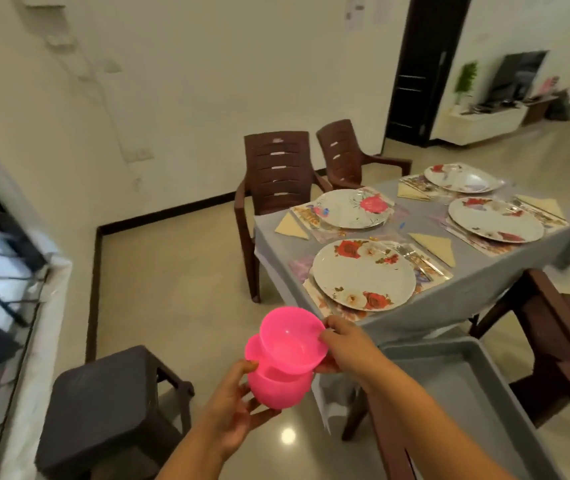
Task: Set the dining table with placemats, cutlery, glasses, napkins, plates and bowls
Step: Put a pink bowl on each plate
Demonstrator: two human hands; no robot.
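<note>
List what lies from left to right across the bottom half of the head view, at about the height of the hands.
Dark stool → left hand → stacked pink bowls, held by both hands → right hand → grey tray → brown chair at the right edge.

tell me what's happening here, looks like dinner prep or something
A person is setting a dining table and is carrying pink bowls toward it. The left hand cups the lower bowls from beneath, while the right hand holds the rim of the top bowl, tilted off the stack. The table already has four floral plates on placemats, with folded napkins and cutlery beside them. No bowl is on any plate yet. A grey tray sits just below the right forearm.
</note>
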